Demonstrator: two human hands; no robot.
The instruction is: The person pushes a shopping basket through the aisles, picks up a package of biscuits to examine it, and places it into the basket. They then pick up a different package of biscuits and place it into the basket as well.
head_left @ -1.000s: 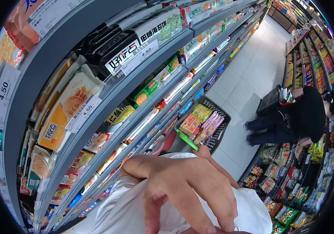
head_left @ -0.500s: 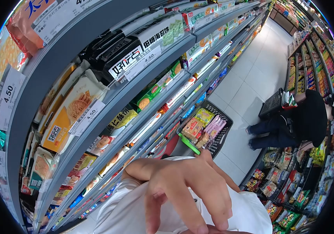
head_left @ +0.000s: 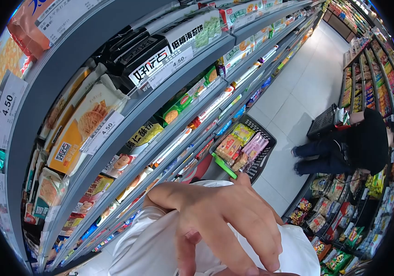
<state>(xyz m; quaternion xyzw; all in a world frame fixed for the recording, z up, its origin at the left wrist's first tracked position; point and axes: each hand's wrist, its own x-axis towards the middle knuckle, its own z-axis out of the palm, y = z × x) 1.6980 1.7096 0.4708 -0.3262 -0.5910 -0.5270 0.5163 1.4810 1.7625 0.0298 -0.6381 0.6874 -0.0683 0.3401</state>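
My left hand (head_left: pixel 224 216) is raised close to the camera in front of my white shirt (head_left: pixel 132 244). Its back faces me, and its bent fingers stand apart with nothing seen between them; the fingertips reach the bottom edge. Farther down, my right hand (head_left: pixel 241 179) is closed on the green handle (head_left: pixel 223 165) of a black shopping basket (head_left: pixel 267 154), partly hidden behind the left hand. Inside the basket lie a yellow-green snack pack (head_left: pixel 243 133), a tan biscuit pack (head_left: pixel 228 148) and a pink-purple pack (head_left: pixel 255 146), with another pack below.
Shelves with biscuit packs (head_left: pixel 91 117) and price tags (head_left: pixel 103 132) run along the left. A tiled aisle (head_left: pixel 293 92) stretches away. At right, a person in dark clothes (head_left: pixel 367 142) stands by another black basket (head_left: pixel 322 122), beside snack shelves (head_left: pixel 349 225).
The view has shifted slightly, so the shelves and basket sit a little differently. My left hand appears slightly lower and farther right; my right hand keeps hold of the basket handle.
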